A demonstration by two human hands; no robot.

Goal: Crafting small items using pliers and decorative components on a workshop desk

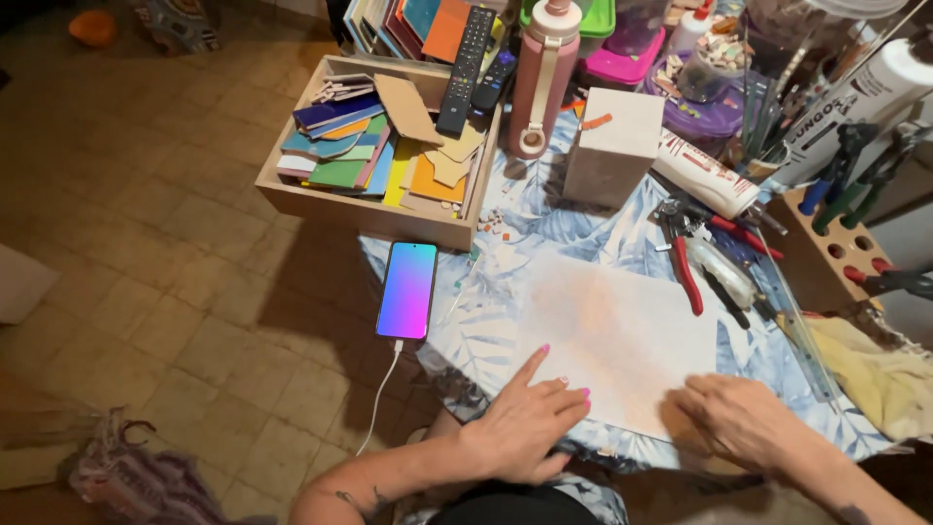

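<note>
Paper (622, 335), a pale sheet, lies flat on the table (486, 335), its long axis running from near left to far right. Both hands rest on its near edge: the left hand (525, 423) at the near-left corner, fingers (559, 397) spread flat and gripping nothing, the right hand (743, 418) at the near-right corner, palm down, fingers loosely curled. Neither hand is clearly nearer. Whether the right fingertips pinch the edge cannot be told; the wrists are cut off below.
</note>
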